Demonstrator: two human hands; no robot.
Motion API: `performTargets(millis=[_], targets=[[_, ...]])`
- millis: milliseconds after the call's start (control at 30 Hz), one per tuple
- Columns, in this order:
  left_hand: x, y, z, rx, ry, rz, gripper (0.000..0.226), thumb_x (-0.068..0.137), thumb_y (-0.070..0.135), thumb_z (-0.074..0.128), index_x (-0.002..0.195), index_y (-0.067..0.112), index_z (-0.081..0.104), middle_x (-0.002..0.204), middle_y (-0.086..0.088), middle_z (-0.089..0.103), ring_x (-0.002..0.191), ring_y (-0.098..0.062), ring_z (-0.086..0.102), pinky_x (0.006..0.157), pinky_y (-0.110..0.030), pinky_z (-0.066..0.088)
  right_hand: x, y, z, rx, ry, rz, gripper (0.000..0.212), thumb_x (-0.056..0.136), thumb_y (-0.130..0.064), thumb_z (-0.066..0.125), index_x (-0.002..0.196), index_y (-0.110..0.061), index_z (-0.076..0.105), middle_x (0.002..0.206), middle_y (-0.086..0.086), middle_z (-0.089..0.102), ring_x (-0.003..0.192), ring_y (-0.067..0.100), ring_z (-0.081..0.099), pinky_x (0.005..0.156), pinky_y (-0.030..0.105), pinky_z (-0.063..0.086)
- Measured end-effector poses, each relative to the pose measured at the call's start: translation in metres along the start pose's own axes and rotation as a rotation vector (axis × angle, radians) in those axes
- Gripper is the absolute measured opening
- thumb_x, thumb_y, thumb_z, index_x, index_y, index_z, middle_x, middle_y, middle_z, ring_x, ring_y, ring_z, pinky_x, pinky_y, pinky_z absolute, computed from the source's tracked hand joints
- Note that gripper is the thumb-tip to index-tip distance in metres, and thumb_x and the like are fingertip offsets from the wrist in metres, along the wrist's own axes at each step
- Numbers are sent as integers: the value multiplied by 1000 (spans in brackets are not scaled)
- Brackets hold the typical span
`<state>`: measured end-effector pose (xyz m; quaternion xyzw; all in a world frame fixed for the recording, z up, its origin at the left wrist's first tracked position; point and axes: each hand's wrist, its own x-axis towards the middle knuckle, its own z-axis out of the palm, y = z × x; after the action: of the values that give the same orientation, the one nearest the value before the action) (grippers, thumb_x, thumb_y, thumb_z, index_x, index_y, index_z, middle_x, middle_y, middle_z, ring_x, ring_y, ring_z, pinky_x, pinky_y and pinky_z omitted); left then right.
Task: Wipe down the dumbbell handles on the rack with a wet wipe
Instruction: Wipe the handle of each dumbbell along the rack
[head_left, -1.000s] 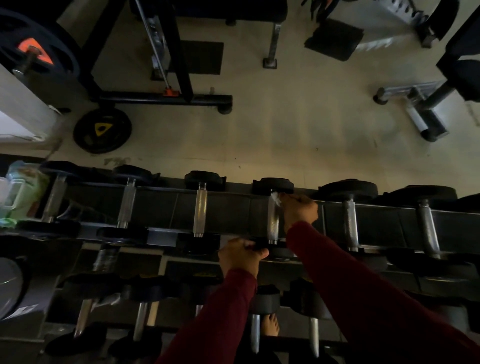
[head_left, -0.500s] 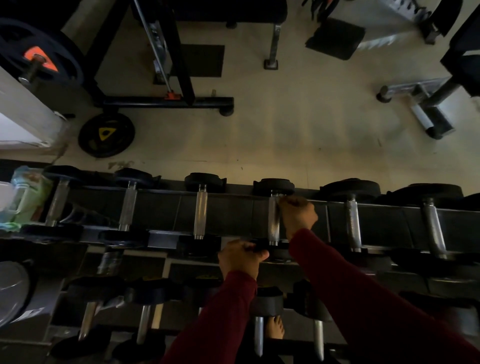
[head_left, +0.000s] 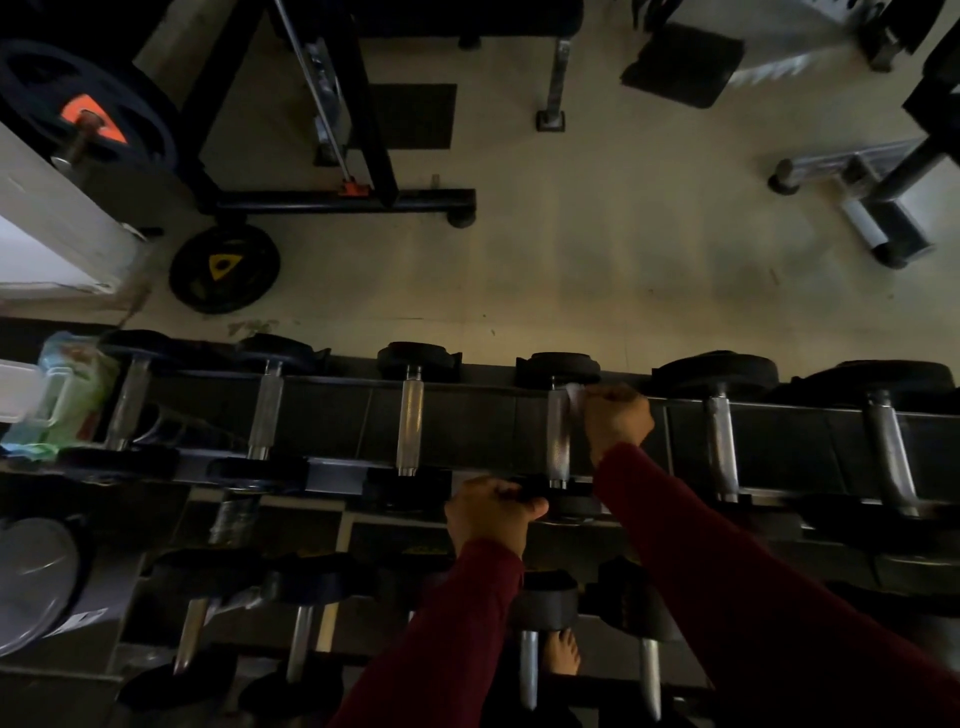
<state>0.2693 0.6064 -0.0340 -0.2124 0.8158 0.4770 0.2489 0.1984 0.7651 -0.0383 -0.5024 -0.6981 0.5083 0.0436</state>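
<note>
Mid-wipe, top tier of rack (head_left: 483, 415). Right hand (head_left: 617, 422) closed on wet wipe (head_left: 575, 396), pressed to far end of 1 dumbbell handle (head_left: 559, 441) just left of it. Left hand (head_left: 491, 512) grips near weight head (head_left: 558, 499), steadying. Next, likely: draw wipe along handle toward left hand.

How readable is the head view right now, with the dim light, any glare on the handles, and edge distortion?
Head view: dim overall, the floor being the brightest area; the lower rack sinks into shadow. The chrome handle under the right hand shows soft glints, no harsh glare. The white wipe stands out. The left hand is reasonably sharp. Wide-angle bending curves the rack at the edges.
</note>
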Motion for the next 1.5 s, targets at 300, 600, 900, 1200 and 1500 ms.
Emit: performTargets(millis=[300,600,900,1200,1500], targets=[[-1,0,0,0,13,-2,26,58,21,94,73,25,73,77,10,73,78,-6,70,79,-31,60,8,-6,5,-9,42,53,26,81,-25,79,62,-23,61,80,5,70,85,23,68,90,38,56],[-5,4,-1,27,7,18,21,65,22,91,76,26,74,82,10,72,81,-4,68,83,-29,58,-11,8,-3,-176,6,-364,14,90,-26,71,77,-30,67,75,-16,64,72,1,62,83,22,50],[-7,6,-2,57,-17,63,19,69,21,89,84,20,79,83,12,73,72,7,63,62,-1,42,-11,4,5,-891,-115,-1043,19,97,-12,53,108,-10,68,104,10,68,91,22,66,75,35,59],[-10,5,-1,-19,22,36,23,64,17,92,80,21,75,81,9,73,77,-1,68,78,-21,56,-6,3,6,-989,-157,-1150,21,98,-14,54,113,-12,68,110,7,69,101,21,64,82,34,58],[-13,9,-2,-25,24,-11,23,64,17,91,79,23,73,80,10,71,78,-2,68,80,-27,59,1,12,-12,9,-118,78,10,91,-26,69,85,-19,67,92,3,70,85,15,67,87,37,58]])
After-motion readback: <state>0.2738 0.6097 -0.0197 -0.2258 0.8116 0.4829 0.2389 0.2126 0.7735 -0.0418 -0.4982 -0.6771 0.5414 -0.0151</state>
